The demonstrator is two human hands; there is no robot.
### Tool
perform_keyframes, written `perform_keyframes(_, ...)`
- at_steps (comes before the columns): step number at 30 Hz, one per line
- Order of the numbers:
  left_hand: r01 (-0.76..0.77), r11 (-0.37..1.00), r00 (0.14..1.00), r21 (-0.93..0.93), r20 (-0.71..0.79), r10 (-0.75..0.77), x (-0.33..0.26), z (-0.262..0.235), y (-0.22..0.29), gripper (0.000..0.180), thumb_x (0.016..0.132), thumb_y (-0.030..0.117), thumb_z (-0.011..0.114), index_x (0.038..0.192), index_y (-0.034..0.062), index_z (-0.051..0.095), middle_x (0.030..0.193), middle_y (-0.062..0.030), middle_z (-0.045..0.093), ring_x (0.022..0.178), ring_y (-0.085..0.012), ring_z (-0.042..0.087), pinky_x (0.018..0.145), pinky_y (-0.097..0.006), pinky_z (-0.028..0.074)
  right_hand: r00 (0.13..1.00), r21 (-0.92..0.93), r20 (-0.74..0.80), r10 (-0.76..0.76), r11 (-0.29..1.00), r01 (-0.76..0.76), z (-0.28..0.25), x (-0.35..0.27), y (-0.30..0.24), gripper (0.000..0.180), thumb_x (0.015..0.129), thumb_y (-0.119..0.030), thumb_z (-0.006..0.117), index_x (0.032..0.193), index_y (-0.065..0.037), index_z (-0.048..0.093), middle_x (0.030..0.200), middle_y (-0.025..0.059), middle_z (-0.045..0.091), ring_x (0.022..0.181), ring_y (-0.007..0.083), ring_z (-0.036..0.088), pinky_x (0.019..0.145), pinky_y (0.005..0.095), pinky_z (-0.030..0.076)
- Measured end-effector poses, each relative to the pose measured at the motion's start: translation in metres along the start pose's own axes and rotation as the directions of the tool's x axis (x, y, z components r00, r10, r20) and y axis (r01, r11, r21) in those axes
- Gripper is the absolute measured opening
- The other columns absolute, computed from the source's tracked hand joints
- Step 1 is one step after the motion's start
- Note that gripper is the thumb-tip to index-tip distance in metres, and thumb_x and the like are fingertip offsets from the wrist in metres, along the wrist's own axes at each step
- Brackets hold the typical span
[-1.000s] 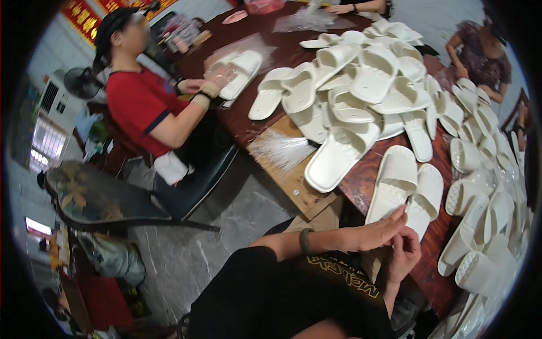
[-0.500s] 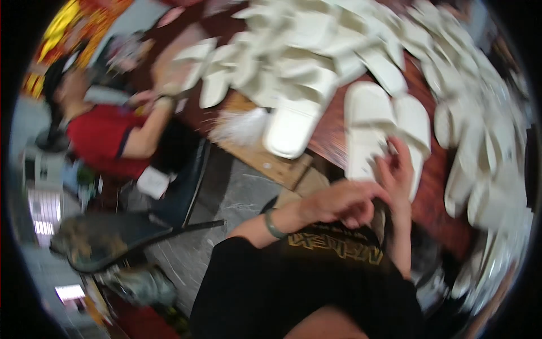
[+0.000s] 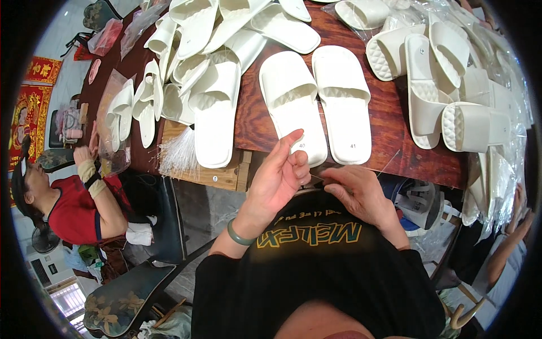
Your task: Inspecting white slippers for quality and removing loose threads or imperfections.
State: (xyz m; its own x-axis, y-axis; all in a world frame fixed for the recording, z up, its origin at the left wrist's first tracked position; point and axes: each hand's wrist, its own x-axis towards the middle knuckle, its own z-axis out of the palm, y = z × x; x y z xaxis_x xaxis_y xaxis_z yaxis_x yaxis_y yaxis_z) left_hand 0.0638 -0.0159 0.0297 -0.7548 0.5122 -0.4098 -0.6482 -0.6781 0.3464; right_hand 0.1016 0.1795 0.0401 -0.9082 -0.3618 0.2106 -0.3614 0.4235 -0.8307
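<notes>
My left hand [image 3: 284, 176] is raised at the table's near edge, its forefinger extended and the other fingers curled. Close beside it, my right hand [image 3: 359, 194] is closed with thumb and fingers pinched. A hair-thin strand [image 3: 388, 162] runs up and right from the right hand, and a bit of it seems to span the gap to the left fingers. Just beyond lie two white slippers side by side, the left slipper [image 3: 289, 85] and the right slipper [image 3: 343, 96], toes pointing away. My left fingertip overlaps the left slipper's heel in the picture; whether they touch I cannot tell.
Piled white slippers [image 3: 195, 28] fill the far left of the brown table [image 3: 254, 121]; more slippers [image 3: 429, 96] and clear plastic bags stand right. A bundle of white strands [image 3: 183, 153] lies on a wooden board [image 3: 217, 179]. A co-worker in red [image 3: 84, 209] sits left.
The view has swung round and become sharper. My right hand has drawn back from over the slippers to beside my left hand, and the left forefinger has straightened.
</notes>
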Motion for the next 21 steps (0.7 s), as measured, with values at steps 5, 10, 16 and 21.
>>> perform_keyframes(5, -0.002, 0.995, 1.0, -0.104, 0.028, 0.005, 0.012, -0.011, 0.001, 0.03, 0.1, 0.028, 0.037, 0.125, 0.0124, 0.042, 0.082, -0.0027, 0.056, 0.067, -0.0133, 0.048, 0.06, -0.026, 0.039, 0.999, -0.06, -0.027, -0.046, 0.997, 0.044, -0.006, -0.008, -0.002, 0.017, 0.079, -0.01, 0.066, 0.093, -0.002, 0.062, 0.073, 0.0114, 0.061, 0.066, 0.0299, 0.06, 0.058, 0.037, 0.046)
perform_keyframes(10, 0.043, 0.967, 0.976, -0.252, 0.219, 0.014, 0.056, -0.011, 0.009, 0.032, 0.099, 0.026, 0.037, 0.124, 0.006, 0.042, 0.096, -0.0111, 0.058, 0.082, -0.0188, 0.057, 0.067, -0.03, 0.046, 0.969, -0.233, -0.241, -0.048, 0.972, -0.01, -0.016, 0.008, 0.0, 0.012, 0.077, -0.001, 0.063, 0.089, -0.002, 0.062, 0.066, 0.0127, 0.057, 0.059, 0.0289, 0.058, 0.05, 0.0367, 0.044)
perform_keyframes(16, -0.068, 0.993, 0.994, -0.092, 0.077, 0.076, 0.067, 0.009, 0.026, 0.038, 0.098, 0.02, 0.04, 0.124, -0.0081, 0.038, 0.119, -0.0213, 0.05, 0.111, -0.029, 0.052, 0.088, -0.037, 0.049, 0.934, -0.517, -0.326, -0.147, 0.855, -0.046, -0.016, 0.038, 0.01, 0.006, 0.076, -0.005, 0.062, 0.082, -0.004, 0.059, 0.06, 0.0091, 0.053, 0.056, 0.0259, 0.057, 0.048, 0.0371, 0.043)
perform_keyframes(21, -0.145, 0.958, 0.988, 0.247, -0.009, 0.152, 0.016, 0.017, 0.038, 0.039, 0.096, 0.015, 0.044, 0.125, -0.0104, 0.039, 0.119, -0.0249, 0.052, 0.114, -0.0306, 0.053, 0.087, -0.036, 0.05, 0.947, -0.543, -0.305, -0.101, 0.835, -0.086, -0.009, 0.046, 0.015, 0.006, 0.076, -0.007, 0.06, 0.077, -0.005, 0.055, 0.06, 0.0093, 0.053, 0.055, 0.0261, 0.057, 0.048, 0.0374, 0.044)
